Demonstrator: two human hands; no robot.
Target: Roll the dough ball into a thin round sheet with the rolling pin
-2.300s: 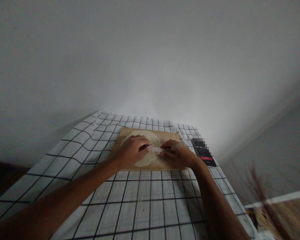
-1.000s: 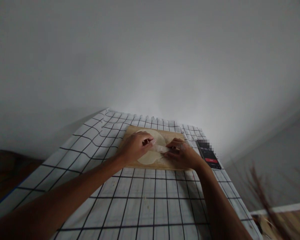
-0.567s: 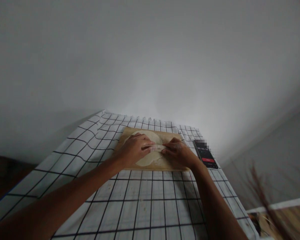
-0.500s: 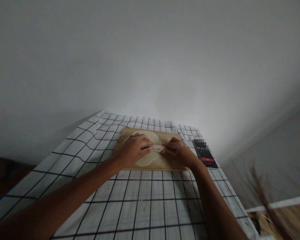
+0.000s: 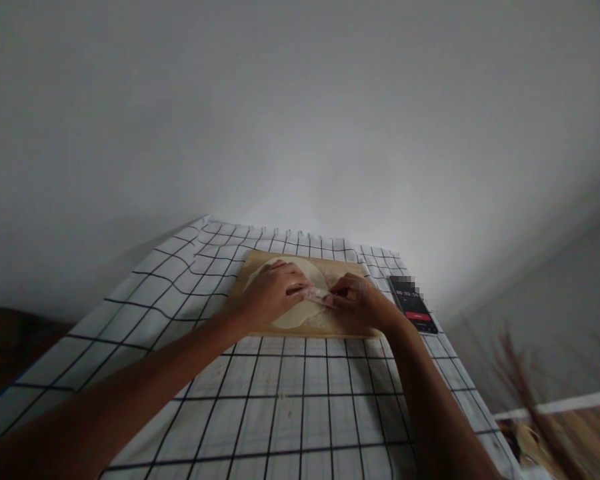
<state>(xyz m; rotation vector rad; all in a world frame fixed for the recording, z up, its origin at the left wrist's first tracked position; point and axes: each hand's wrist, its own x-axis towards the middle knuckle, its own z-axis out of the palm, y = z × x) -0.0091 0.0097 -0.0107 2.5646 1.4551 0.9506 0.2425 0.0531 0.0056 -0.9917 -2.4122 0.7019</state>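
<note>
A flat, pale sheet of dough (image 5: 291,321) lies on a wooden board (image 5: 343,327). My left hand (image 5: 276,290) rests over the dough, its thumb and fingers closed on one end of a short, pale, floury strip that looks like dough (image 5: 319,294). On the right side of the board, my right hand (image 5: 356,297) pinches the other end of this strip, with flour on its knuckles. The strip spans the small gap between both hands, over the sheet's right edge. Whether it joins the sheet I cannot tell, since my fingers hide its ends.
A white cloth with black grid lines (image 5: 290,427) covers the table. To the right of the board lies a phone (image 5: 414,307) showing a timer. Behind the table rises a pale wall (image 5: 300,120). Blurred brown twigs (image 5: 520,380) stand off the table's right side.
Both hands keep their pinch on the strip, shifting very slightly to the right. The view has tilted a little, so the board and phone sit slightly higher in the picture.
</note>
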